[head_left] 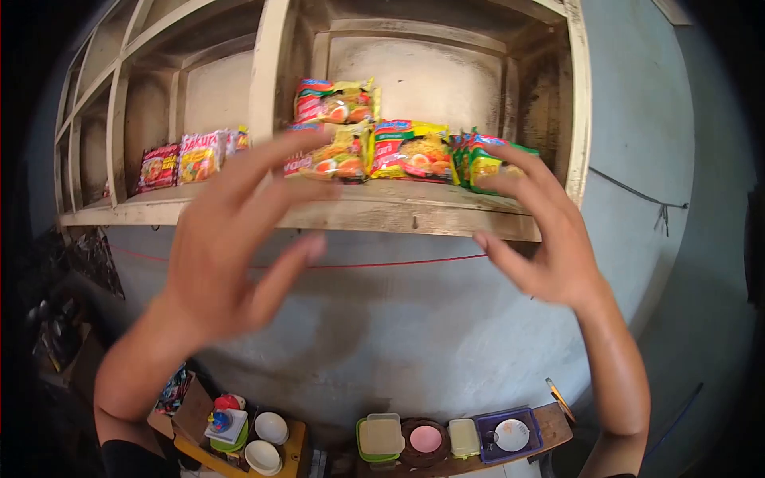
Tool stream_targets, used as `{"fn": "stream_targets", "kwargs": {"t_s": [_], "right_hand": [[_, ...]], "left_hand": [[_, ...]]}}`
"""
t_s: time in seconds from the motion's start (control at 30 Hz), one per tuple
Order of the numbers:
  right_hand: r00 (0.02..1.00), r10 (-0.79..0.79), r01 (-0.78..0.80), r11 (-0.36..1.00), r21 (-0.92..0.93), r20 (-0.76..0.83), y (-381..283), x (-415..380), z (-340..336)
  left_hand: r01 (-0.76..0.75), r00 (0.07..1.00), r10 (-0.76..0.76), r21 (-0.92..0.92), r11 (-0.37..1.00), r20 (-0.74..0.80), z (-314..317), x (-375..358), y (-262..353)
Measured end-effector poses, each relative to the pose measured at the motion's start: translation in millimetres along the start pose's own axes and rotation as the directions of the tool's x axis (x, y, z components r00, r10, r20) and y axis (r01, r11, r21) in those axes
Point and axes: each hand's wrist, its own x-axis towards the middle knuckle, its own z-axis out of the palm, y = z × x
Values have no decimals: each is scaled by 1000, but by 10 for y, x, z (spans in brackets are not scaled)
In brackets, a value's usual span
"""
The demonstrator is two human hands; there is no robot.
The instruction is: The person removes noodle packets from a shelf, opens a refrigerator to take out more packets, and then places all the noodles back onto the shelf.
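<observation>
My left hand [231, 239] is raised in front of a wooden wall shelf [398, 217], fingers spread and empty, its fingertips reaching toward a stack of yellow and red instant noodle packets [339, 155]. My right hand [542, 227] is also open and empty, its fingertips close to upright green packets [482, 163] at the right end of the shelf. Between them lies a yellow noodle packet [410, 150], and another packet [335, 101] sits on top of the stack. Whether either hand touches a packet cannot be told.
More packets [187, 158] stand in the shelf compartment to the left. Below, a low wooden bench [550, 422] carries lidded plastic containers [382, 436] and a purple tray with a white dish [510, 434]. White bowls [267, 442] sit on a yellow stand at lower left.
</observation>
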Motion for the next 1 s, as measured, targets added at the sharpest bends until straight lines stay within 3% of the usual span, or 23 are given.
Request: {"fn": "stream_targets", "kwargs": {"t_s": [0.07, 0.17, 0.23, 0.27, 0.3, 0.37, 0.4, 0.43, 0.47, 0.5, 0.53, 0.6, 0.63, 0.67, 0.73, 0.77, 0.83, 1.0], "right_hand": [[999, -40, 40, 999, 12, -29, -194, -180, 142], [995, -83, 94, 975, 202, -63, -474, -637, 455], [992, -122, 119, 931, 344, -15, -686, -1071, 776], [992, -126, 102, 899, 425, 28, -811, -1297, 971], [993, -59, -7, 837, 546, 102, -955, -1480, 1204], [952, 69, -262, 685, 680, 298, -1324, -1839, 1671], [906, 127, -394, 604, 692, 405, -1536, -1987, 1871], [910, 103, -382, 589, 712, 402, -1768, -2120, 2035], [839, 165, -531, 458, 713, 519, -2005, -2233, 2194], [745, 196, -664, 311, 680, 638, -2242, -2237, 2371], [748, 156, -660, 287, 694, 646, -2509, -2173, 2566], [705, 194, -699, 31, 714, 682, -3172, -2072, 2820], [683, 166, -708, -87, 701, 711, -3511, -1838, 2825], [671, 133, -721, -114, 684, 730, -3793, -1682, 2884], [821, -88, -567, -5, 824, 564, -4354, -1402, 3031], [812, -110, -580, -32, 814, 574, -4622, -1218, 3052], [811, -311, -526, -19, 850, 495, -5078, -916, 3059], [804, -403, -528, -145, 837, 438, -6127, -510, 3212]], "left_hand": [[68, 997, -66, -78, 995, 38, -89, -454, 171], [188, 979, -175, -139, 972, 102, -87, -1361, 344], [344, 933, -320, -147, 927, 164, 0, -2070, 430], [500, 858, -464, -157, 851, 221, 48, -2469, 518], [739, 671, -672, -204, 642, 314, 86, -2956, 682], [923, 371, -871, -229, 309, 321, 49, -3685, 1015], [944, 182, -934, -322, 78, 307, 28, -4111, 1239], [899, -13, -953, -413, -143, 304, -30, -4459, 1413], [904, -36, -961, -400, -148, 275, -143, -4631, 1522], [821, -225, -934, -463, -334, 276, -286, -4762, 1624], [693, -406, -867, -522, -498, 288, -475, -4853, 1705], [655, -472, -844, -540, -528, 253, -893, -5008, 1789], [671, -455, -864, -554, -492, 216, -1084, -5059, 1803], [688, -434, -882, -564, -456, 185, -1278, -5110, 1825], [708, -451, -880, -542, -453, 146, -1678, -5201, 1851], [725, -434, -892, -538, -429, 127, -1896, -5269, 1840], [729, -472, -878, -523, -442, 84, -2287, -5404, 1869], [701, -552, -833, -562, -438, -39, -3153, -5636, 2063]]}}
